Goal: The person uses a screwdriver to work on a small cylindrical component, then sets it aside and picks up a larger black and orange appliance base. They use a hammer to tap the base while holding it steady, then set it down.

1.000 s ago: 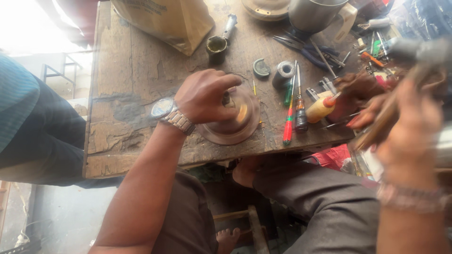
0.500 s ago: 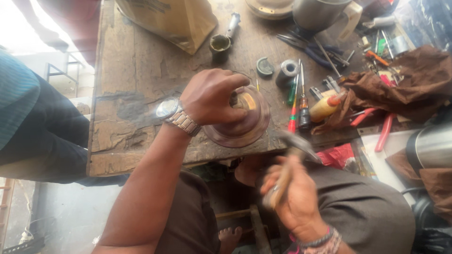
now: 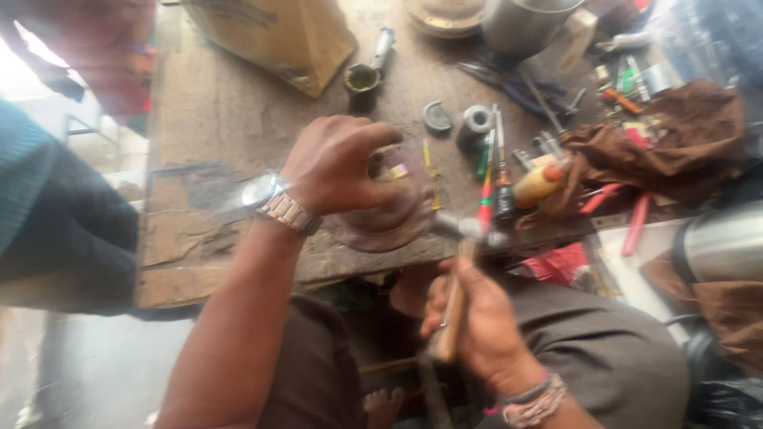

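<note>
My left hand (image 3: 338, 165), with a metal watch on its wrist, grips a round brownish metal disc-shaped part (image 3: 397, 216) near the front edge of the worn wooden workbench (image 3: 207, 135). My right hand (image 3: 477, 326) is closed around the wooden handle of a small hammer (image 3: 465, 254). The hammer's metal head hangs right beside the part's right rim, blurred by motion.
Screwdrivers (image 3: 491, 179), red pliers (image 3: 636, 226), a brown rag (image 3: 675, 151), small round metal parts (image 3: 475, 121) and a metal pot (image 3: 520, 24) crowd the bench's right and back. A brown paper bag (image 3: 278, 36) stands at the back. Another person's clothed leg (image 3: 56, 206) is at the left.
My right hand came down from the right side with the hammer and raised its head up to the round part. My left hand kept its hold on the part.
</note>
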